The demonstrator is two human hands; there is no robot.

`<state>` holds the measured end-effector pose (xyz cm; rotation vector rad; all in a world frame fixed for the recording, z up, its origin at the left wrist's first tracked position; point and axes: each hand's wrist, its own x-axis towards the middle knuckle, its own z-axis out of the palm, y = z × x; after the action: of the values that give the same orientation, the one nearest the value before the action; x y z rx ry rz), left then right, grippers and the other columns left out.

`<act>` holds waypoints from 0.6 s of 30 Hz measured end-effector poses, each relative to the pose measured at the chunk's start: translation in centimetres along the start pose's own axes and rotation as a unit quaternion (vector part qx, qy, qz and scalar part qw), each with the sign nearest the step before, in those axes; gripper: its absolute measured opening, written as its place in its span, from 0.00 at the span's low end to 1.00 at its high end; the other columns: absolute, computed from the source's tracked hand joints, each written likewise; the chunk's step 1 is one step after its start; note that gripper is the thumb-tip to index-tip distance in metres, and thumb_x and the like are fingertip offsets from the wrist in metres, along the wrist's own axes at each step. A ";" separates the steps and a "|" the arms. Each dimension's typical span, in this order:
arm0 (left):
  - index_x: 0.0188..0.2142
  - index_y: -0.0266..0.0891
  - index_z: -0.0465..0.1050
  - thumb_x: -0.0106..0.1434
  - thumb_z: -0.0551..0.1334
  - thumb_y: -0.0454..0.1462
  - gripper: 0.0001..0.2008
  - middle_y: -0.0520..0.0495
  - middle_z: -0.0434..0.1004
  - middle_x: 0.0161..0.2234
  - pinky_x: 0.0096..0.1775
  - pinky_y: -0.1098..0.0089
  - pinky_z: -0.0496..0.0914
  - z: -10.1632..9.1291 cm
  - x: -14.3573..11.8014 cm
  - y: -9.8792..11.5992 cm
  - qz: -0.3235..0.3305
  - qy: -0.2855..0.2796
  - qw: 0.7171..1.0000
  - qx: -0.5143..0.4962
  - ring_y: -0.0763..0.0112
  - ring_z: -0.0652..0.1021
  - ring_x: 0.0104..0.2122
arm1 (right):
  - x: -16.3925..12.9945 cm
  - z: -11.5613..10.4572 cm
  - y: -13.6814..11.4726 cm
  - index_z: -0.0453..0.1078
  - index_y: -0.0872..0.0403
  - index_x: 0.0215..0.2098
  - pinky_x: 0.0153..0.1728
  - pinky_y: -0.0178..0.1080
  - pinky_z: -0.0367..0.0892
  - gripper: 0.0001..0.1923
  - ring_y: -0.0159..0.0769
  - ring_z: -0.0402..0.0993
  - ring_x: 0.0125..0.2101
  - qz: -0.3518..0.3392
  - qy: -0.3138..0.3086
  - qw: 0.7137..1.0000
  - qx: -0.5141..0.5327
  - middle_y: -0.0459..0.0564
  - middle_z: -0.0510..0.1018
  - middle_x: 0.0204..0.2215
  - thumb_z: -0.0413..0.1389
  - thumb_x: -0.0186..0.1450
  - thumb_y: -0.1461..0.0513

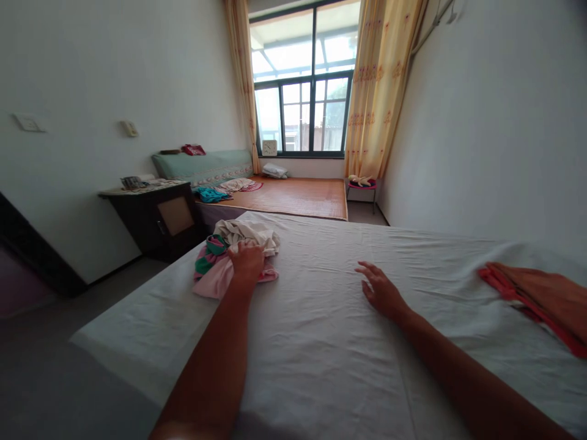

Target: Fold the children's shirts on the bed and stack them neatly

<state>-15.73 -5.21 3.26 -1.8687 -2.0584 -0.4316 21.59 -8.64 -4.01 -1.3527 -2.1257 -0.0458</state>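
Observation:
A small heap of crumpled clothes lies at the left of the white-sheeted surface, with a beige garment (250, 232), a pink garment (213, 278) and a green-and-pink piece (211, 252) bunched together. My left hand (248, 259) rests on this heap, its fingers bent into the cloth between the beige and pink pieces; the fingertips are partly hidden. Apart from any garment, my right hand (381, 291) is over the middle of the white sheet (316, 330), palm down, with its fingers spread and nothing in them.
A folded orange-red garment (541, 299) lies at the right. Beyond the sheet stands a bed with a brown mat (302, 194) and a teal cloth (213, 194). A dark cabinet (158, 223) is at the left, and a small stool (362, 185) stands beneath the curtain (378, 91).

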 end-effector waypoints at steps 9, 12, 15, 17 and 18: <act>0.32 0.40 0.74 0.70 0.46 0.45 0.21 0.47 0.75 0.36 0.41 0.73 0.65 -2.3 -1.9 9.0 0.182 0.040 0.937 -0.295 0.71 0.75 0.36 | -0.5 -1.0 -3.6 0.56 0.46 0.61 0.40 0.43 0.74 0.27 0.38 0.73 0.42 0.019 -0.013 0.981 0.194 0.52 0.62 0.59 0.49 0.63 0.61; 0.30 0.41 0.74 0.70 0.47 0.44 0.21 0.49 0.76 0.36 0.40 0.73 0.67 -3.1 -5.1 13.5 0.299 -0.021 0.872 -0.388 0.73 0.75 0.35 | -0.4 -1.4 -5.5 0.50 0.46 0.64 0.33 0.40 0.75 0.36 0.38 0.73 0.40 0.036 -0.013 0.953 0.301 0.54 0.58 0.62 0.56 0.60 0.58; 0.40 0.45 0.74 0.70 0.46 0.42 0.18 0.49 0.76 0.44 0.45 0.69 0.69 -3.4 -7.5 16.0 0.377 -0.064 0.831 -0.403 0.71 0.76 0.41 | -0.2 -1.9 -5.6 0.65 0.50 0.53 0.43 0.42 0.71 0.24 0.40 0.72 0.42 0.045 -0.015 0.927 0.373 0.51 0.72 0.50 0.58 0.59 0.56; 0.50 0.47 0.70 0.70 0.46 0.40 0.17 0.48 0.72 0.51 0.51 0.66 0.66 -3.2 -8.0 16.3 0.403 -0.052 0.828 -0.386 0.68 0.72 0.50 | 0.1 -2.2 -4.2 0.70 0.52 0.42 0.45 0.43 0.70 0.16 0.40 0.73 0.39 0.103 0.016 0.900 0.423 0.49 0.77 0.38 0.59 0.57 0.54; 0.54 0.46 0.67 0.69 0.47 0.40 0.18 0.47 0.70 0.54 0.54 0.64 0.64 -2.9 -7.9 16.1 0.408 -0.040 0.833 -0.371 0.67 0.70 0.53 | 0.3 -2.3 -3.1 0.70 0.52 0.39 0.43 0.43 0.71 0.16 0.39 0.73 0.37 0.153 0.049 0.876 0.455 0.48 0.77 0.34 0.60 0.56 0.53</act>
<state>1.05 -12.01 2.55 -2.9937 -0.9387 -0.9921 20.05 -10.65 -1.12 -1.0227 -1.4675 0.8825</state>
